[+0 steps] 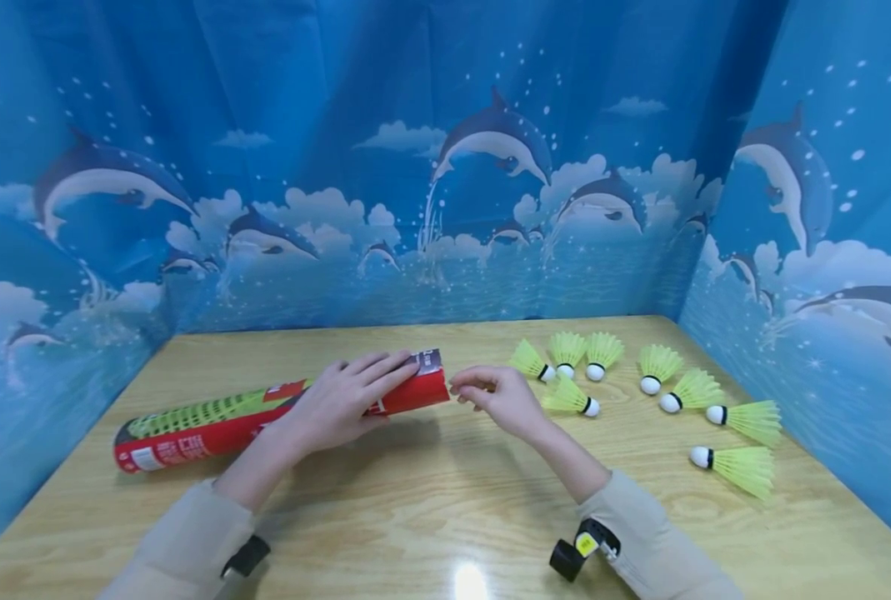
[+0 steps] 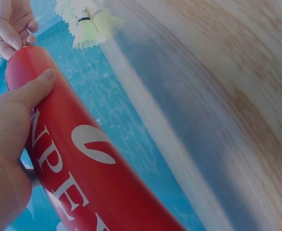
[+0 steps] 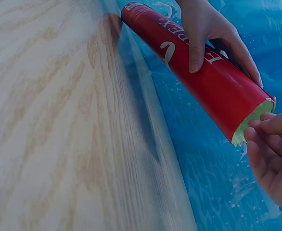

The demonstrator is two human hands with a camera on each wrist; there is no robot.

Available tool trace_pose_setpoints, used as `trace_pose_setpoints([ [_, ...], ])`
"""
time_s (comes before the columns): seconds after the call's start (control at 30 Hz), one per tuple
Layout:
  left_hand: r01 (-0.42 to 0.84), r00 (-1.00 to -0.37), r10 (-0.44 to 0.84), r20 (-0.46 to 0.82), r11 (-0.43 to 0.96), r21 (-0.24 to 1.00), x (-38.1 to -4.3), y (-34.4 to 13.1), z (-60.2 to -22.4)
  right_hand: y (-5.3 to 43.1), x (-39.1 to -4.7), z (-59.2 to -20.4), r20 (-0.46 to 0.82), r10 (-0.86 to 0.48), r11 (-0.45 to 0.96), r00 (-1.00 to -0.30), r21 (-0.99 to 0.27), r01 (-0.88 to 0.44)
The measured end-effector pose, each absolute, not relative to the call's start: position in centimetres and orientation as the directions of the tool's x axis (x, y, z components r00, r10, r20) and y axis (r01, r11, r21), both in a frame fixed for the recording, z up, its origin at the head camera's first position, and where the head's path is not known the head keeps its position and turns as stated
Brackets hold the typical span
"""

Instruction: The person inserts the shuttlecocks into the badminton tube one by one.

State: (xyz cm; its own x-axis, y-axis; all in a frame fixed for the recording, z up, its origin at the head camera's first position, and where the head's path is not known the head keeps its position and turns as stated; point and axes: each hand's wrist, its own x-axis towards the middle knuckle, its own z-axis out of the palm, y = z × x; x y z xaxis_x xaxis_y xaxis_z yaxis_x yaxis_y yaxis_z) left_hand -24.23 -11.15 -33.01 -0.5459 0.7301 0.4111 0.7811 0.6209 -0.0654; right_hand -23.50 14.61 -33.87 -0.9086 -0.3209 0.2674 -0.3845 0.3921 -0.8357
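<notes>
A long red badminton shuttlecock tube (image 1: 409, 393) lies slanted above the table, its right end raised. My left hand (image 1: 343, 400) grips it near that end, with the thumb across the red side in the left wrist view. Yellow-green skirt edges of a shuttlecock (image 3: 247, 121) fill the tube's open mouth in the right wrist view. My right hand (image 1: 501, 400) is at this mouth, thumb and fingertips brought together at the skirt's rim, which they seem to pinch. The rest of that shuttlecock is hidden inside the tube.
Several yellow-green shuttlecocks with white heads lie on the wooden table (image 1: 415, 517) to the right, among them one shuttlecock (image 1: 571, 397) close to my right hand and another (image 1: 738, 468) near the right edge. A blue dolphin-print curtain (image 1: 325, 167) borders the table behind and at the sides.
</notes>
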Motion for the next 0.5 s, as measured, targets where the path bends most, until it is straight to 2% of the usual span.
trace_pose_setpoints([
  [0.5, 0.785, -0.547, 0.735, 0.400, 0.617, -0.060, -24.2, -11.2, -32.8, 20.1, -23.3, -33.3, 0.205, -0.284, 0.510, -0.937, -0.795, -0.329],
])
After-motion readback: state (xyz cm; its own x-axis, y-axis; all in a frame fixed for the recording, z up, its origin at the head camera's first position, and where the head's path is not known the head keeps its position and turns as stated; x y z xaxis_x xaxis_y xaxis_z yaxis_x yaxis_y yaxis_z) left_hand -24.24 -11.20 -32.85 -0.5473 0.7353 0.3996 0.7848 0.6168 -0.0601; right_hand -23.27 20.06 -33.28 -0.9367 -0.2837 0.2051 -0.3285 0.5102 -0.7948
